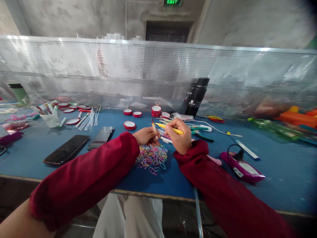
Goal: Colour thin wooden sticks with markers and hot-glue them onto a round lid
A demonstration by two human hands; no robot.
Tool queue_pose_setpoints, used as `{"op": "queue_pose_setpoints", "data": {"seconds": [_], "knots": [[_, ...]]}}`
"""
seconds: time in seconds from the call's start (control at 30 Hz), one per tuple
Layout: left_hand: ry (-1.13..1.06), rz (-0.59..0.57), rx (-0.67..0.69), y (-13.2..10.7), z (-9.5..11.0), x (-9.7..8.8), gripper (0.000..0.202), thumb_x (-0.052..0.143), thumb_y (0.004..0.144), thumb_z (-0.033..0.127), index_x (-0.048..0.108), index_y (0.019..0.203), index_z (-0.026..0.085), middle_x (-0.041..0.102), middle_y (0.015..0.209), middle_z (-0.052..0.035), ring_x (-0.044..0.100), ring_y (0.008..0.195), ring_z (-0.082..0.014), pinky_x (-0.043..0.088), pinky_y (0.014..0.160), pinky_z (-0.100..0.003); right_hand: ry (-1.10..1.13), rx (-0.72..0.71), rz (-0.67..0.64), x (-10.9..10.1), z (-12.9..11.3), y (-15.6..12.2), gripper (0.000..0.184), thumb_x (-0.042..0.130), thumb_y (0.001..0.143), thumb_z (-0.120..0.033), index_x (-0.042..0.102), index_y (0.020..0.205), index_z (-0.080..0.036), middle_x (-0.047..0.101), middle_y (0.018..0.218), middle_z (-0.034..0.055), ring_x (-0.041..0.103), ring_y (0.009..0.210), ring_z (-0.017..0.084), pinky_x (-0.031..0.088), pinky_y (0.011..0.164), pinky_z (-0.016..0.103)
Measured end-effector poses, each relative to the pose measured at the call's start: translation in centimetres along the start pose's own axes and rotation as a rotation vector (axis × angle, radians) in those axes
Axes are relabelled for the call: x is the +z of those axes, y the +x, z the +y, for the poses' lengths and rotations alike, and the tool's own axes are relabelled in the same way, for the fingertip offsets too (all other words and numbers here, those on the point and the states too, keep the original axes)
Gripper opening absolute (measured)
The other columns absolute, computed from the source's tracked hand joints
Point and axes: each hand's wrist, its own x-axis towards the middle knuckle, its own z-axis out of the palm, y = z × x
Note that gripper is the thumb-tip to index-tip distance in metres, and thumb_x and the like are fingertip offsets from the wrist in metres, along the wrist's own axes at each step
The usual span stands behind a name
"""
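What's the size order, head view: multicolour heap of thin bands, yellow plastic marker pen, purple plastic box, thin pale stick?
1. Heap and box: too alike to rank.
2. Pen, partly covered by the right hand.
3. Stick, its lower end in the left hand.

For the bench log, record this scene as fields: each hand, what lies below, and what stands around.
left hand: holds a thin, pale, dark-ended stick
right hand: grips a slim yellow marker, tip toward the stick
below hands: loose pile of multicoloured thin loops
left side: dark rectangular phone; white cup of slender sticks
beyond hands: black cylindrical bottle; round red-edged white discs
right side: purple box-shaped device, black cord attached
surface: flat blue tabletop
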Motion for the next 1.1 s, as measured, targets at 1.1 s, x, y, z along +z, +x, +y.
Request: {"op": "queue_pose_setpoints", "data": {"seconds": [1.1], "knots": [[0.005,0.001,-0.002,-0.12,0.09,0.12,0.025,0.047,0.091,0.039,0.051,0.083,0.015,0.063,0.063,-0.0015,0.054,0.047,-0.0066,0.030,0.043,-0.016,-0.005,0.009,-0.052,0.37,0.07,-0.31,0.012,0.059,0.082,-0.031,0.053,0.075,-0.023,0.060,0.061,-0.0017,0.058,0.054,0.015,0.050,0.054,0.030]]}}
